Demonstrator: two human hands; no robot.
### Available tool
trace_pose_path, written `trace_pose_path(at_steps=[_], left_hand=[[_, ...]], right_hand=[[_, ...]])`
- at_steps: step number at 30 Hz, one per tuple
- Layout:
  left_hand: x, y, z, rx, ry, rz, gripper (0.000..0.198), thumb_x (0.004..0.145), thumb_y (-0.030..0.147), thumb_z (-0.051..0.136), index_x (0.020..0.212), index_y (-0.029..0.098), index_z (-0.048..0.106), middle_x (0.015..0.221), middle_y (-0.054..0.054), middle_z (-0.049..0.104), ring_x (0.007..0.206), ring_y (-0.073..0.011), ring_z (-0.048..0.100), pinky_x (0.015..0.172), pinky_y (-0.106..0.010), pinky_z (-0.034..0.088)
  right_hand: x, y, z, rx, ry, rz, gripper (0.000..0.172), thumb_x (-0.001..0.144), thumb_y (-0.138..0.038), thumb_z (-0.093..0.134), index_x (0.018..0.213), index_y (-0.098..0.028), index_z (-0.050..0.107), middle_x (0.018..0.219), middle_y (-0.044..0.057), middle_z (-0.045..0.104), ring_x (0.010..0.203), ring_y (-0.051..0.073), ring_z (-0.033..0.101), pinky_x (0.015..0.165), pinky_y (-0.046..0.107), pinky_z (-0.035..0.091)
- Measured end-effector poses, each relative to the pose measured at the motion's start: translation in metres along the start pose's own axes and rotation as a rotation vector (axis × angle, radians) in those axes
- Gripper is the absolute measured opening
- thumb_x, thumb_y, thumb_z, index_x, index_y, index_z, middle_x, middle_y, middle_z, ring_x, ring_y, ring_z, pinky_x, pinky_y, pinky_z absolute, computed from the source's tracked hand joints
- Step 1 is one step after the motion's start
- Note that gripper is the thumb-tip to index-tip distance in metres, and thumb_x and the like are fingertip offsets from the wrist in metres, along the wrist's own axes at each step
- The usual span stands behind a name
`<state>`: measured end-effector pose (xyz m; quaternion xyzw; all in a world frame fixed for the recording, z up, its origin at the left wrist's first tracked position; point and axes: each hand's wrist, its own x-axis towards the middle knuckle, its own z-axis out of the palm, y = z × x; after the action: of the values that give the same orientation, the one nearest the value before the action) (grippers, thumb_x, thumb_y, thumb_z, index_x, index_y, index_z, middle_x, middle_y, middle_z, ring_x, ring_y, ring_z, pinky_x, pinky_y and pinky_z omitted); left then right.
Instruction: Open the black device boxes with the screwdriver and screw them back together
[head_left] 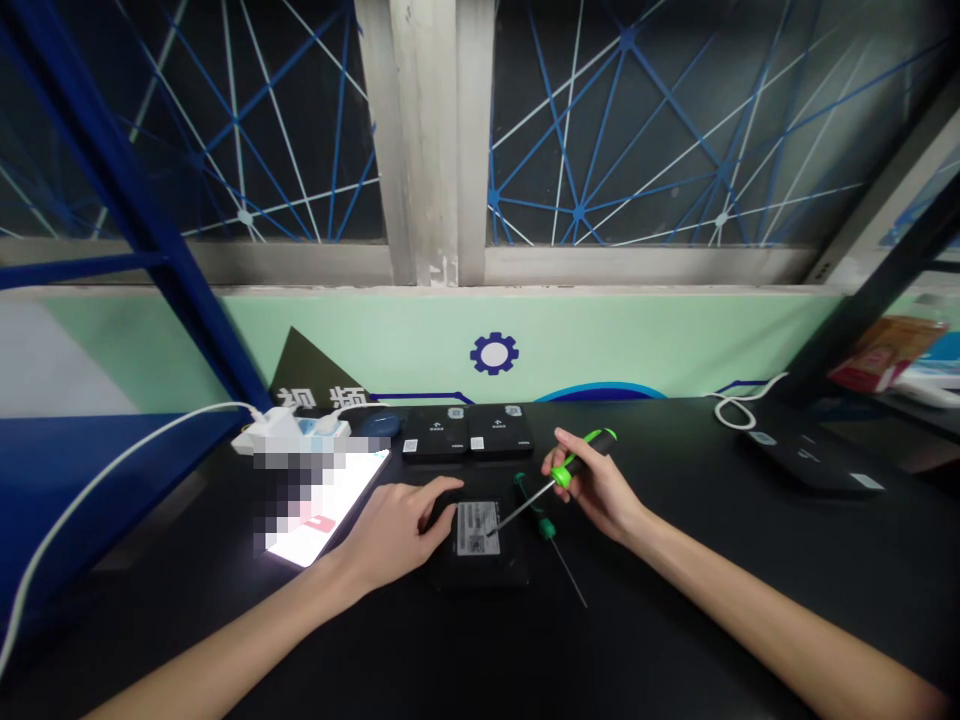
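Both forearms (247,622) came nearest; the left hand (394,530), loosely spread, touched a box (476,527) at ten o'clock; the right hand (604,490) clasped a screwdriver (561,477).

A broad, matte black table (645,640) carried everything. At the left hand's (394,530) fingertips lay a square black box with a silver label (474,542); between it and the right hand (592,482), a slim green-handled screwdriver (547,529). Left of the left hand lay a flat, bright-screened device (337,505). Beyond that hand were a white plastic power strip (285,432), a rounded dark-blue object (381,424) and two square black boxes (435,430), side by side. Well right of the right hand lay another flat black box (814,462), near a looped white cable (726,424).
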<state>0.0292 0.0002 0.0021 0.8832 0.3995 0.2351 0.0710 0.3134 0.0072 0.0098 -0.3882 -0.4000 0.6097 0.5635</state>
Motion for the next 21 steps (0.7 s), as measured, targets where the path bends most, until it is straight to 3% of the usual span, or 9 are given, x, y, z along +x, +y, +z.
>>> trace_pose_path(at_steps=[12,21], left_hand=[[0.0009,-0.0004,-0.0003,-0.01,-0.077,-0.035,0.029,0.1,0.031,0.045,0.124,0.023,0.06,0.055,0.008,0.055,0.046,-0.0114,0.055,0.05,-0.021,0.035],[0.0009,0.0008,-0.0016,-0.01,-0.089,-0.031,0.029,0.1,0.031,0.044,0.124,0.024,0.059,0.055,0.008,0.054,0.047,-0.0118,0.054,0.051,-0.022,0.034]], right_hand=[[-0.0037,0.0013,0.0027,-0.011,-0.045,0.045,0.037,0.08,-0.042,0.075,0.059,-0.015,0.061,0.063,0.003,0.066,0.044,0.009,0.054,0.039,0.019,0.038],[-0.0046,0.0025,0.0003,-0.018,-0.072,-0.017,0.034,0.082,-0.036,0.072,0.057,-0.016,0.061,0.062,0.003,0.065,0.046,0.011,0.053,0.042,0.022,0.04]])
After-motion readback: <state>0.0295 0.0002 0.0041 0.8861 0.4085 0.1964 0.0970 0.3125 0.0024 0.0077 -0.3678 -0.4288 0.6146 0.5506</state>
